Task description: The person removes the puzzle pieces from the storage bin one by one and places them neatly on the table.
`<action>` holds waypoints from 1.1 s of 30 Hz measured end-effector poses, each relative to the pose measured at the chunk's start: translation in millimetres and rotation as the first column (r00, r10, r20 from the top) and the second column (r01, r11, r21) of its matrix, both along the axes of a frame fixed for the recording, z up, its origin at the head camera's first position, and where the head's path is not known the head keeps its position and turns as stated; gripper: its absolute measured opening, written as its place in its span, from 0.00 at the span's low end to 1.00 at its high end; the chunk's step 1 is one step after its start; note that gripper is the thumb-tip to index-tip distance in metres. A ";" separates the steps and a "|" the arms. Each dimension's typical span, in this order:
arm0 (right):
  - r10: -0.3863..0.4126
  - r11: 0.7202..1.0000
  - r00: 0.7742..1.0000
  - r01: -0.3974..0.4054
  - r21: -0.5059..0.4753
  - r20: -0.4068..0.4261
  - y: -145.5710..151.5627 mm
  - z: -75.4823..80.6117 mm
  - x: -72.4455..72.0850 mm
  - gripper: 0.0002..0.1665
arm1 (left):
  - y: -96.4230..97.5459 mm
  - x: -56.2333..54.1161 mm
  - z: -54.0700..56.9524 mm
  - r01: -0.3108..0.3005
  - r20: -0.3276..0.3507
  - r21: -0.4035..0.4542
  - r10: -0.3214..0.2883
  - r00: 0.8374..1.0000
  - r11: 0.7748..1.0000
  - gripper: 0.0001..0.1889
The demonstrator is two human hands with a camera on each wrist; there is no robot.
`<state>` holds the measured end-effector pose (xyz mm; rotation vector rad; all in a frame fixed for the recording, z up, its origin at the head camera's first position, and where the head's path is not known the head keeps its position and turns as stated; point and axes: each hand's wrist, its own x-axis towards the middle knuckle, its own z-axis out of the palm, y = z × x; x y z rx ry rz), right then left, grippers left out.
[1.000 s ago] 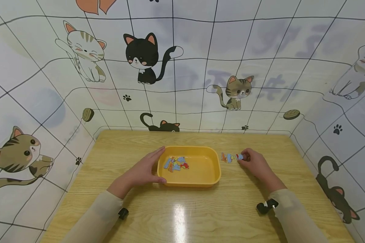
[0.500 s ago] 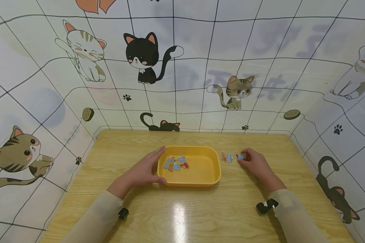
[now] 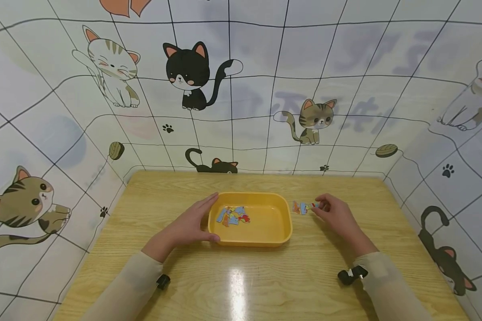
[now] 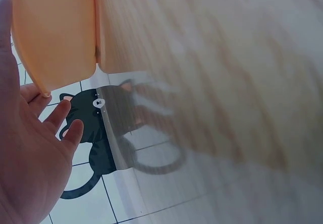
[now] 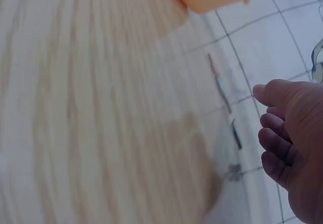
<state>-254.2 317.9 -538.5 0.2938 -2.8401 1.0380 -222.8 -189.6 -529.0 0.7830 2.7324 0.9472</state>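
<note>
At the left end of the yellow tray (image 3: 261, 242), my left hand (image 3: 189, 223) rests spread along the rim, with straight fingers and the thumb at the near corner. The left wrist view shows the same hand (image 4: 35, 143) with its fingertips at the tray's wall (image 4: 58, 37). Right of the tray, my right hand (image 3: 337, 217) has its thumb and index finger at a small red-and-blue puzzle piece (image 3: 315, 205), partly covered by them. Beside it lie an orange puzzle piece (image 3: 295, 207) and a blue one (image 3: 303, 208). In the right wrist view the right hand's (image 5: 292, 138) fingers are curled, the index hidden.
A pile of several puzzle pieces (image 3: 233, 216) lies in the left half of the tray. The wood-grain table (image 3: 289, 285) ends at a back wall (image 3: 257, 133) with printed cats. Similar walls stand on both sides.
My right thumb and index finger have shifted slightly left and away from me, and the red-and-blue puzzle piece now appears closer to the blue one. The left hand and tray stay put.
</note>
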 end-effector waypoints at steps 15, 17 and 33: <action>0.257 0.965 0.958 -0.260 -0.012 -0.127 -87.3 47.4 15.9 0.17 | 0.6 1.2 2.7 -0.002 0.001 -0.004 0.002 1.000 1.000 0.72; 0.308 0.951 0.944 -0.310 -0.002 -0.121 -97.8 50.6 16.9 0.17 | 0.5 1.1 2.5 -0.003 0.001 -0.005 0.003 1.000 1.000 0.72; 0.516 0.836 0.848 -0.530 0.142 0.123 -156.0 47.9 11.0 0.27 | -0.3 -0.6 0.1 0.008 -0.009 0.001 -0.008 1.000 1.000 0.72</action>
